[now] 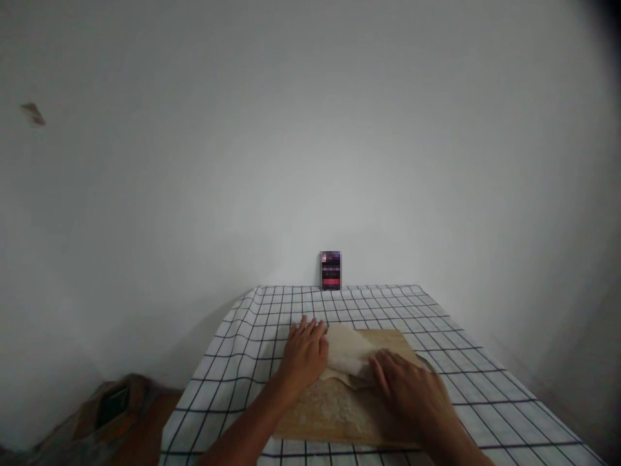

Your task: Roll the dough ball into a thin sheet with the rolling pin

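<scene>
A pale, flat sheet of dough lies across a wooden board, with a fold or loose edge along its near side. White flour is scattered over the board's near part. At the dough's left end rests my left hand, open, its fingers spread and pointing away from me. My right hand is at the right end, fingers bent and close together on the dough's edge, slightly blurred. Its fingertips are partly hidden, and it seems to grip the dough there.
A white tablecloth with dark grid lines covers the table under the board. A phone-like dark item with a pixelated front leans against the white wall at the far edge. Low on the left stands a brown object with a dark panel.
</scene>
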The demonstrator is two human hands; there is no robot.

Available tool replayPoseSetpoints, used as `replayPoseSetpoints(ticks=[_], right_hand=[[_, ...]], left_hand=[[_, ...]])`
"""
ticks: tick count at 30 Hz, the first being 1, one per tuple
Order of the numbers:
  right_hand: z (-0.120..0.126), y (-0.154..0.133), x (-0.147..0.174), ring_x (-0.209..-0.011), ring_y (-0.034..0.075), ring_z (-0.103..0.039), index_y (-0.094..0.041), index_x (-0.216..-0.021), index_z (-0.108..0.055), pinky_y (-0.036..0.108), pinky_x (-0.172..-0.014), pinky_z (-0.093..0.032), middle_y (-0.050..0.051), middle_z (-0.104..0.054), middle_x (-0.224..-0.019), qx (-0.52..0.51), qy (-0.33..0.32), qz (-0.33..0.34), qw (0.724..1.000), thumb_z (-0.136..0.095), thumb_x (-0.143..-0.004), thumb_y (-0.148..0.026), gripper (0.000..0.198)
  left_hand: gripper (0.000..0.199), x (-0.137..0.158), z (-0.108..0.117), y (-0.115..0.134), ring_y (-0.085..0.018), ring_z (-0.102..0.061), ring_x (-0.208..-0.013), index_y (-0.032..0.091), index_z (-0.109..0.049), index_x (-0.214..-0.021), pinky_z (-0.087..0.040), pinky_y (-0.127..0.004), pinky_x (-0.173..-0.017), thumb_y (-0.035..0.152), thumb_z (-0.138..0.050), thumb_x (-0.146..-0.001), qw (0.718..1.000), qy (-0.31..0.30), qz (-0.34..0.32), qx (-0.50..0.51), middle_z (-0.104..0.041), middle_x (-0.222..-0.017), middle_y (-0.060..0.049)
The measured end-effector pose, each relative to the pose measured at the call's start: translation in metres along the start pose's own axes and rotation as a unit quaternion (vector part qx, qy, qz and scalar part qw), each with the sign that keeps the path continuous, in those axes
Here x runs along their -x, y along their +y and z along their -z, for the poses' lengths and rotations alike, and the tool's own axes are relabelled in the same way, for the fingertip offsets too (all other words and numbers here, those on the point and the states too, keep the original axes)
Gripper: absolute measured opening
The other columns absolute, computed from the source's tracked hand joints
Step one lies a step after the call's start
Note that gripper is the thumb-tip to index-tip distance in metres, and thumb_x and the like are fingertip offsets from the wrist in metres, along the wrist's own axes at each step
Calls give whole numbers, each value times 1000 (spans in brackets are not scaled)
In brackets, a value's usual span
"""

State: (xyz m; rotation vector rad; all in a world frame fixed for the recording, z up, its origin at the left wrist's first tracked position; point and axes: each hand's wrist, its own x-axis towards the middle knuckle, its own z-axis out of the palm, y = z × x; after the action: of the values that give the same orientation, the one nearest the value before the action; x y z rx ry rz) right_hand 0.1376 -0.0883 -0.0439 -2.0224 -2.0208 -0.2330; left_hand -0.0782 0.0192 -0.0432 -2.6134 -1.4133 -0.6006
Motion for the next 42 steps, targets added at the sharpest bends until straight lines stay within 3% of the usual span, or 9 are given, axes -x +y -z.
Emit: replayPoseSetpoints(ticks=[3,6,11,13,17,24,30,35,42], right_hand=[[-15,-2,25,-125,27,-69,-19,-135,-68,39,-97,-60,13,-69,-140,-22,48,41,998,-31,-108,-38,49],[-20,3,21,-135,28,-62,-22,-135,-68,46,-111,-52,10,-68,-143,-31,59,35,997,-33,-108,-41,48],[-7,24,-45,-139,30,-58,-25,-132,-69,54,-113,-45,11,-68,-143,-38,-17,26,999,-26,-110,-41,50],[-3,31,-74,-136,30,-60,-22,-128,-71,50,-111,-47,14,-69,-141,-65,-75,18,995,-24,-110,-40,52],[-3,35,-107,-117,28,-71,-22,-119,-73,42,-97,-55,12,-76,-125,-73,-97,36,992,-25,-110,-41,52],[-11,32,-55,-146,29,-50,-17,-140,-66,48,-121,-38,13,-62,-150,-58,-63,48,995,-23,-109,-34,55],[-18,27,-14,-145,28,-51,-20,-146,-61,52,-120,-42,10,-58,-154,-69,-21,31,997,-20,-108,-41,59],[-14,37,-67,-149,29,-47,-18,-144,-62,51,-122,-37,13,-56,-156,-87,-85,37,992,-25,-109,-36,55],[-18,41,-126,-126,23,-67,-24,-122,-73,38,-108,-48,8,-72,-136,-101,-114,44,987,-29,-109,-39,49]], left_hand=[[45,-3,4,1,-32,-44,-150,19,-61,-142,-37,-58,-122,25,-37,-105,1000,-18,-17,-6,-58,-154,-11],[47,-7,8,4,-32,-44,-150,18,-60,-145,-36,-57,-123,24,-36,-104,999,-52,-8,-10,-59,-153,-11],[49,-15,11,10,-32,-47,-148,19,-58,-148,-36,-55,-122,27,-35,-106,995,-86,36,-18,-61,-151,-9],[46,-19,12,10,-32,-49,-146,22,-61,-145,-37,-54,-121,29,-37,-106,994,-97,49,-22,-62,-151,-8],[44,-25,12,11,-34,-53,-143,20,-65,-140,-41,-55,-117,29,-40,-105,992,-110,55,-22,-63,-149,-10],[47,-16,8,13,-33,-51,-144,15,-62,-144,-40,-51,-121,28,-42,-104,998,-49,24,-32,-65,-146,-11],[48,-7,2,14,-29,-49,-147,13,-62,-144,-35,-46,-125,29,-41,-104,999,-30,-34,-17,-63,-149,-11],[45,-17,4,15,-30,-53,-143,19,-62,-142,-41,-47,-120,32,-40,-105,998,-56,16,-16,-66,-145,-8],[38,-41,5,10,-30,-66,-125,20,-70,-126,-49,-46,-109,34,-42,-103,994,-88,70,-14,-74,-130,-10]])
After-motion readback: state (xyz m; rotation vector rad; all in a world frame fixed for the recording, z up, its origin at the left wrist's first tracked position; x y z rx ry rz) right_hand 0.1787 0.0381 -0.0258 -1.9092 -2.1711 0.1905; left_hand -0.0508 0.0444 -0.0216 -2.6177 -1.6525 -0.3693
